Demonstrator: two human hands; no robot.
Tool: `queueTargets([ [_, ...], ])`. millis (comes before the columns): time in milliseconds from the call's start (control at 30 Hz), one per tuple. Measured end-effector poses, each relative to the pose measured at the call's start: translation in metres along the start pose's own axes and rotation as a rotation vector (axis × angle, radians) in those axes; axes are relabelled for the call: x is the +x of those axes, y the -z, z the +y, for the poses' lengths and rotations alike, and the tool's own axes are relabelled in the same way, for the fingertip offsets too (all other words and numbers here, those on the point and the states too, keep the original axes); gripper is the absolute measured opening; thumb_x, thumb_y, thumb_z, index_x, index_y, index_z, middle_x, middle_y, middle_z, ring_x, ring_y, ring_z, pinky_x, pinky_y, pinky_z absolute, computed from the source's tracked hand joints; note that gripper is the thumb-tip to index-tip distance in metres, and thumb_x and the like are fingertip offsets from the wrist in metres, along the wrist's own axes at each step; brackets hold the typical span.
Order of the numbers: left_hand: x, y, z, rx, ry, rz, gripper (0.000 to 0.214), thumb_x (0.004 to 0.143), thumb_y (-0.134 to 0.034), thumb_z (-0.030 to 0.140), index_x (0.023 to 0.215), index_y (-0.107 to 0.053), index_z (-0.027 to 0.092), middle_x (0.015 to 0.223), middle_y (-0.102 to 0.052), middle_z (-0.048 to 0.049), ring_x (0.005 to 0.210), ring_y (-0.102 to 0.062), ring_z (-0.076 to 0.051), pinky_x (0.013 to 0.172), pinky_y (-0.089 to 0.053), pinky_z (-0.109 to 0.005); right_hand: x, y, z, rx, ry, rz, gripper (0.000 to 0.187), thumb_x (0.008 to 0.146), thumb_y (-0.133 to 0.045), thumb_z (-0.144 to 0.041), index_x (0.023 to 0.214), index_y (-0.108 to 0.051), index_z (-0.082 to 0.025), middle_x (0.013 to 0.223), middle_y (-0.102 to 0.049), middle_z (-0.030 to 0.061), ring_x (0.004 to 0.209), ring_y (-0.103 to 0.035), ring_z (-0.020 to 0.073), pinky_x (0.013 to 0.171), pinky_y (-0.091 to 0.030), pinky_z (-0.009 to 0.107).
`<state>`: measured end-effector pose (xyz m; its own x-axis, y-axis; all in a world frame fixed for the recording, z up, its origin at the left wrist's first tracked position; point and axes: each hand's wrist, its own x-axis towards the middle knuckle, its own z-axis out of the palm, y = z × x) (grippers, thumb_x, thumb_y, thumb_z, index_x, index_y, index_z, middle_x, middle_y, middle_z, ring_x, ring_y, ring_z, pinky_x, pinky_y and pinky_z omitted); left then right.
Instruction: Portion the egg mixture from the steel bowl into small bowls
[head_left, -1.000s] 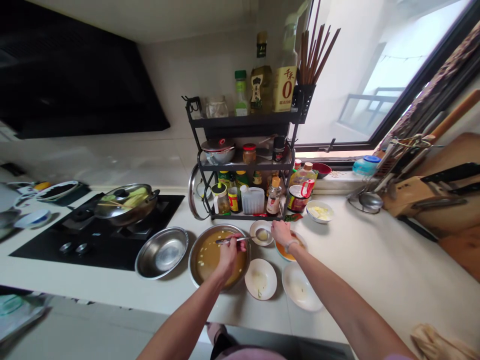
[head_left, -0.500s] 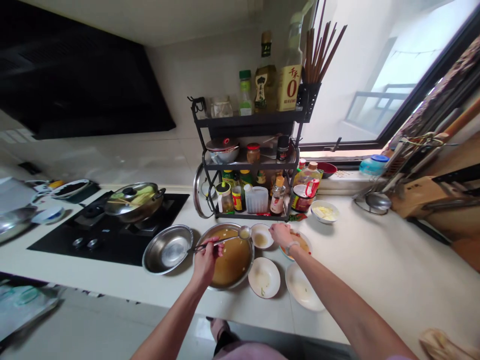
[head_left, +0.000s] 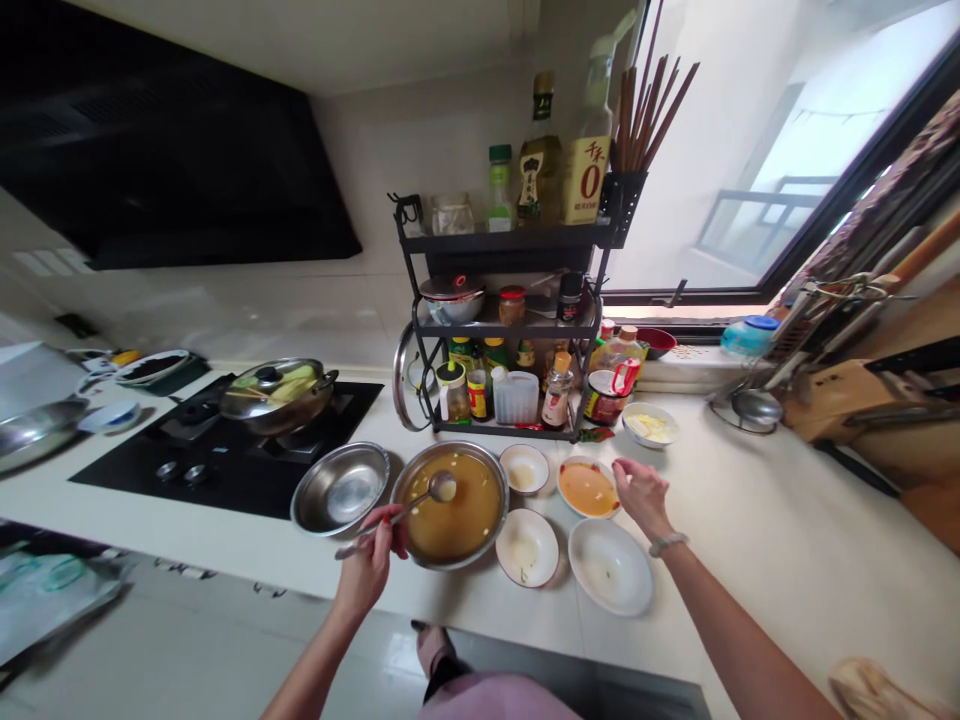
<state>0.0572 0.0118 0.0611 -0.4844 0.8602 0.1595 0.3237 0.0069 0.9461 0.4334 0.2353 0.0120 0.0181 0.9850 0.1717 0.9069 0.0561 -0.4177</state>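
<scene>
Holding the light, stiff, probably slippery spoon (head_left: 409, 508) near its handle end, the left hand (head_left: 367, 568) wraps it; the right hand (head_left: 641, 495) hovers, fingers spread, empty.

Bare forearms, left grip (head_left: 366, 572) with reddish nails, right grip (head_left: 641, 495) with a thin pale bracelet (head_left: 664, 543) at the wrist, dusty-pink garment (head_left: 499, 697) at the waist

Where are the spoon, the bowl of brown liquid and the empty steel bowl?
spoon (head_left: 442, 487), head view, on its scoop.
bowl of brown liquid (head_left: 450, 447), head view, on its far rim.
empty steel bowl (head_left: 324, 500), head view, on its inner wall.
</scene>
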Motion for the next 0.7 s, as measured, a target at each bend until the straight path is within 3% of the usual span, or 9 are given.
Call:
queueTargets([
  [133, -0.013, 0.003, -0.001, 0.279, -0.184, -0.103, 0.023, 0.090, -0.041, 0.035, 0.097, -0.057, 0.020, 0.065, -0.060, 0.0007, 0.049, -0.057, -0.013, 0.051, -0.051, -0.026, -0.011, 0.003, 0.033, 0.144, -0.189, -0.070, 0.035, 0.088, -0.035, -0.029, 0.095, -0.069, -0.021, 0.092, -0.071, 0.0124, 0.093, -0.060, 0.0281, 0.080, -0.035, 0.037],
  [267, -0.018, 0.002, -0.003, 0.394, -0.382, -0.154, 0.022, 0.089, -0.042, 0.031, 0.100, -0.058, 0.020, 0.076, -0.063, -0.0032, 0.058, -0.061, -0.014, 0.053, -0.052, -0.025, -0.017, -0.004, 0.044, 0.320, -0.223, -0.161, 0.040, 0.083, -0.037, -0.032, 0.103, -0.069, -0.018, 0.084, -0.073, 0.0087, 0.088, -0.063, 0.0239, 0.079, -0.040, 0.032],
  [333, -0.017, 0.000, -0.003, 0.392, -0.417, -0.133, 0.022, 0.089, -0.042, 0.031, 0.101, -0.057, 0.019, 0.077, -0.063, -0.0038, 0.059, -0.061, -0.014, 0.055, -0.053, -0.026, -0.019, -0.008, 0.043, 0.366, -0.209, -0.178, 0.044, 0.080, -0.037, -0.033, 0.107, -0.067, -0.014, 0.078, -0.073, 0.0070, 0.084, -0.065, 0.0218, 0.077, -0.042, 0.029],
  [567, -0.014, -0.033, 0.014, 0.034, -0.092, -0.002, 0.030, 0.090, -0.040, 0.040, 0.099, -0.056, 0.016, 0.070, -0.064, -0.0034, 0.055, -0.062, -0.016, 0.051, -0.053, -0.029, -0.025, -0.011, 0.034, 0.427, -0.162, -0.181, 0.047, 0.076, -0.040, -0.032, 0.106, -0.068, -0.009, 0.061, -0.068, 0.0035, 0.068, -0.065, 0.0201, 0.067, -0.045, 0.026],
  [700, -0.009, -0.069, 0.025, -0.155, -0.039, -0.091, 0.033, 0.088, -0.042, 0.045, 0.097, -0.055, 0.016, 0.075, -0.064, -0.0054, 0.056, -0.062, -0.017, 0.051, -0.053, -0.031, -0.030, -0.011, 0.031, 0.433, -0.150, -0.177, 0.043, 0.077, -0.041, -0.032, 0.103, -0.068, -0.010, 0.064, -0.069, 0.0042, 0.067, -0.065, 0.0190, 0.066, -0.045, 0.025],
])
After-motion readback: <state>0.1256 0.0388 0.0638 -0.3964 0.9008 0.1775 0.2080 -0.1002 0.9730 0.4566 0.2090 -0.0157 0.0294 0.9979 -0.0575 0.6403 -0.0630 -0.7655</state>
